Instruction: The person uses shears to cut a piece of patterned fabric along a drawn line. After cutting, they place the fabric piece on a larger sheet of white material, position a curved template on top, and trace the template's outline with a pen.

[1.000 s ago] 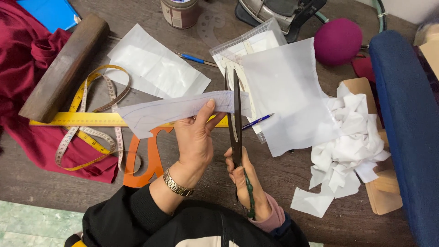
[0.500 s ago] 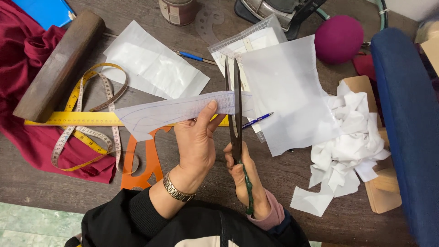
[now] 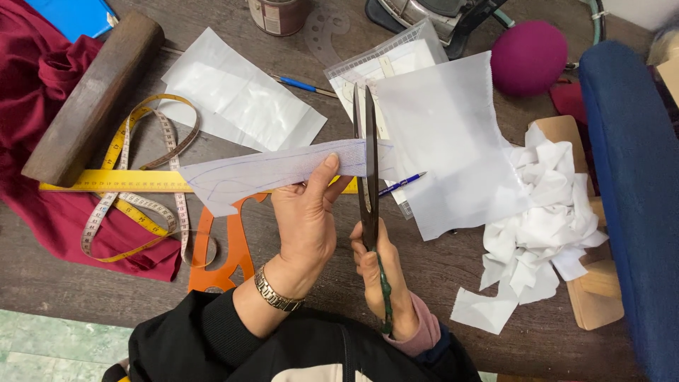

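Observation:
My left hand (image 3: 305, 223) pinches a long white strip of fabric (image 3: 272, 170) marked with blue pen lines, held level above the table. My right hand (image 3: 385, 279) grips the green handles of long dark scissors (image 3: 368, 166). The blades point away from me and are nearly closed across the right end of the strip. A metal watch sits on my left wrist.
A yellow ruler (image 3: 113, 182), a yellow tape measure (image 3: 134, 205) and an orange curve template (image 3: 226, 247) lie at left, near dark red cloth (image 3: 42, 99) and a wooden block (image 3: 95, 95). White fabric sheets (image 3: 453, 141), a scrap pile (image 3: 544, 226), blue pens (image 3: 304, 86) and a magenta ball (image 3: 528, 56) are around.
The scissors and strip have stayed almost in place; the blades look slightly more closed on the strip, and both hands hold steady.

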